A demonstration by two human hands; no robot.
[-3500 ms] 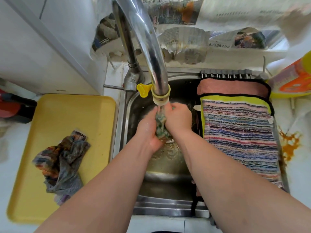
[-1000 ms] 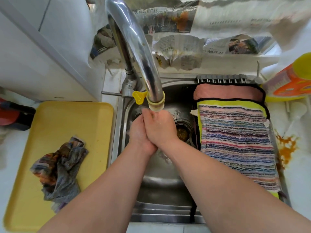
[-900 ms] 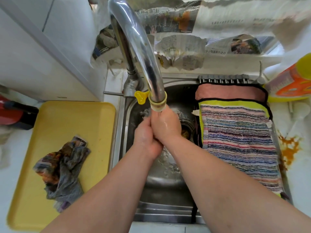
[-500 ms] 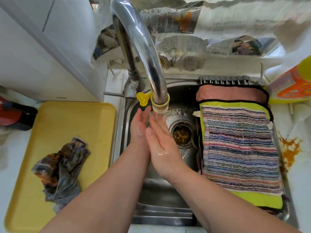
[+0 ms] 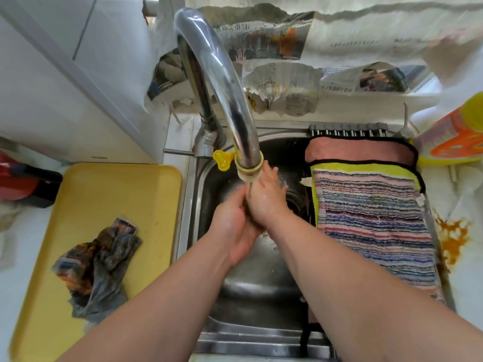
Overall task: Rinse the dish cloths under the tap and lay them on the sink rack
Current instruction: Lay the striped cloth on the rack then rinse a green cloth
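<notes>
Hands: your left hand [image 5: 231, 226] and right hand [image 5: 264, 199] press together under the tap [image 5: 222, 82].
Grip: right fingers straight; left fingers hidden, cannot tell.
Rack [image 5: 347, 131]: striped cloth [image 5: 373, 226] on it.

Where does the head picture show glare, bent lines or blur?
Head view: bright glare streaks run along the chrome tap spout. Head view: the wide lens bows the sink rim and stretches the yellow bottle at the right edge. Head view: the right hand has slightly smeared fingers under the water, while the striped cloth is sharp.
</notes>
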